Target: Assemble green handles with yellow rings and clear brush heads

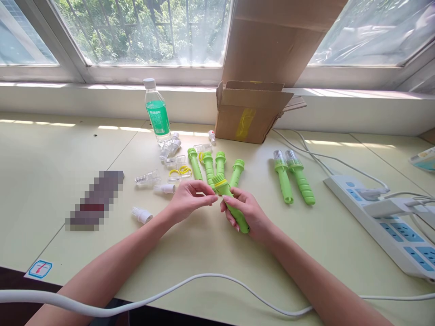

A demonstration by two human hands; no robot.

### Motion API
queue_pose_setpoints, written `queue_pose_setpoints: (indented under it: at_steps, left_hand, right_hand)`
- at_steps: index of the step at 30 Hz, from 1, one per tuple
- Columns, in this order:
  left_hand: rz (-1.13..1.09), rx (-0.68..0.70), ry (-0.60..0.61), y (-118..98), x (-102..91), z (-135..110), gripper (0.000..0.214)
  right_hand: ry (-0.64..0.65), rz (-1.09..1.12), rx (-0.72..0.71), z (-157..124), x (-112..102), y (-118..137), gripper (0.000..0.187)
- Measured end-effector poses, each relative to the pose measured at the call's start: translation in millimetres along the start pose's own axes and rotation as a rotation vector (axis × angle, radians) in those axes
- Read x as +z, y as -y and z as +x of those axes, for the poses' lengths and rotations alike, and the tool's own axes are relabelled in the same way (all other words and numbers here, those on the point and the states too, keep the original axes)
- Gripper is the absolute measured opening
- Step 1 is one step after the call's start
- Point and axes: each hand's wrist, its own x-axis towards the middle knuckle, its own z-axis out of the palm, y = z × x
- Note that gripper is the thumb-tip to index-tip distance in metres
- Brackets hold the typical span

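Note:
My right hand [249, 210] is wrapped round a green ribbed handle [238, 216], its threaded top pointing up and left. A yellow ring [220, 184] sits round the neck below the thread. Beside that neck, my left hand [190, 199] has its thumb and fingertips pinched together; what they hold, if anything, is too small to make out. Several more green handles [237, 172] lie just beyond my hands. Loose yellow rings [184, 170], clear plastic covers [147, 178] and white-based bulb pieces [142, 215] are scattered behind and left of my left hand.
Two green handles with clear tops [284, 179] lie to the right, near a white power strip [384, 222] with plugs and cables. A water bottle [158, 115] and an open cardboard box [249, 113] stand by the window. A white cable [210, 275] crosses in front.

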Motion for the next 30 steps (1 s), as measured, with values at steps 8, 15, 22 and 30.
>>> queue_pose_setpoints:
  at_steps: [8, 15, 22, 30]
  left_hand:
    - [0.002, 0.007, -0.002, -2.5, 1.2, 0.3, 0.020]
    - [0.019, 0.027, 0.016, -0.3, 0.8, -0.3, 0.021]
    - [0.014, 0.035, 0.018, 2.7, 1.3, 1.3, 0.018]
    - [0.033, 0.036, -0.032, -2.7, 0.4, 0.4, 0.022]
  right_hand:
    - [0.006, -0.001, 0.006, 0.5, -0.1, -0.6, 0.024]
    - [0.010, -0.004, -0.004, 0.9, 0.0, -1.0, 0.024]
    - [0.013, -0.002, -0.002, 1.5, -0.6, -1.9, 0.023]
    - [0.020, -0.007, -0.010, 1.0, -0.9, -1.7, 0.021]
